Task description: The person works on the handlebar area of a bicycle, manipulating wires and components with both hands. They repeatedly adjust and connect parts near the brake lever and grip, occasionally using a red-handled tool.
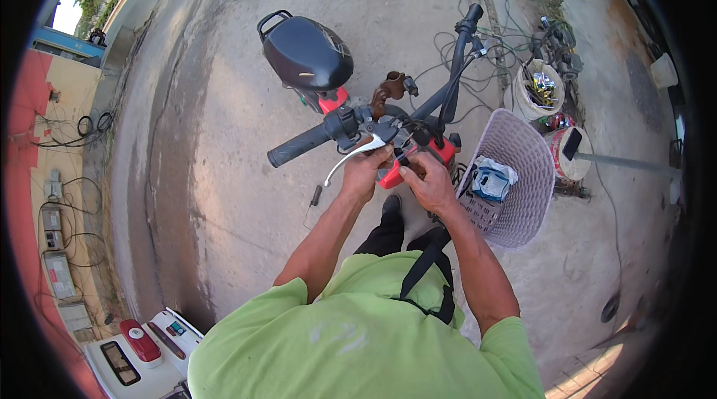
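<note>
Both hands work close together at the front of a red electric scooter, just below its handlebar (437,104). My left hand (361,173) is closed beside the silver brake lever (357,154), its fingertips at the red body panel (391,176); what they grip is hidden. With thumb and fingers pinched, my right hand (431,181) meets a small black part (402,157) that sits between the two hands, perhaps a connector. The black left grip (299,146) points toward the left. A brown, rusty-looking bracket (390,90) rises from the handlebar's middle.
A pale woven basket (523,190) holding a blue-and-white package (493,178) hangs at the scooter's front. Beyond it stand a white bucket (520,104) of parts and a round tub (571,167) with a phone on top. Cables cross the concrete. The black seat (308,54) lies far left.
</note>
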`<act>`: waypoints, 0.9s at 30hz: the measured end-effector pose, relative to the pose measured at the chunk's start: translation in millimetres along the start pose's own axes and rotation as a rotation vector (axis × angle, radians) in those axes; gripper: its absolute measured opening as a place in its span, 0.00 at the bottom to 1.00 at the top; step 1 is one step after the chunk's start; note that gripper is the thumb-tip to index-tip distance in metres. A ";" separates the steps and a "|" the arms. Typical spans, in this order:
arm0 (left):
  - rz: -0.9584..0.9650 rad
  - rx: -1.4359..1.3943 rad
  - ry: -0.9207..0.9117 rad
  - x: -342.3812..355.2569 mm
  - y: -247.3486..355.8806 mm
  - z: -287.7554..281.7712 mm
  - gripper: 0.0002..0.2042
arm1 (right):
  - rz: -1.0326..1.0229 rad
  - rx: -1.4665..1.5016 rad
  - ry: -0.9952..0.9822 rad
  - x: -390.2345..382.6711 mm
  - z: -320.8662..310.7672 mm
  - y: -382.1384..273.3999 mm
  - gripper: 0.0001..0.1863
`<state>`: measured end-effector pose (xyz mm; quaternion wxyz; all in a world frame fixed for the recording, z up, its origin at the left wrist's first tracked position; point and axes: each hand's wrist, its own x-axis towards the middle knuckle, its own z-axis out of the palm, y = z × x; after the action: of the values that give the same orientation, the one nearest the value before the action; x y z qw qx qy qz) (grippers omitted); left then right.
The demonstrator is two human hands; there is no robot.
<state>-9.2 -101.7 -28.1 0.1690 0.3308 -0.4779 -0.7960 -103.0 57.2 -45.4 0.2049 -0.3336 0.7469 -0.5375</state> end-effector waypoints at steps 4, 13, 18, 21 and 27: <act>-0.051 -0.012 0.032 -0.3 -3.5 -4.2 0.07 | 0.095 0.029 0.067 0.7 14.5 3.8 0.18; -0.100 -0.103 0.009 -9.3 3.5 1.4 0.05 | 0.545 1.065 -0.195 34.2 15.7 -5.0 0.12; -0.072 -0.029 0.036 -11.9 8.9 8.6 0.05 | 0.538 1.197 -0.069 40.4 27.9 10.0 0.11; -0.042 -0.016 0.035 -4.7 0.3 4.2 0.09 | 0.526 1.231 -0.035 42.2 30.6 20.0 0.10; -0.049 -0.003 0.048 -7.5 4.2 13.1 0.11 | 0.459 1.201 -0.038 37.7 30.5 16.7 0.09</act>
<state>-13.0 -90.8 -17.4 0.1612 0.3614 -0.4643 -0.7923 -113.6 13.1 -69.4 0.4791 -0.0020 0.3646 -0.7985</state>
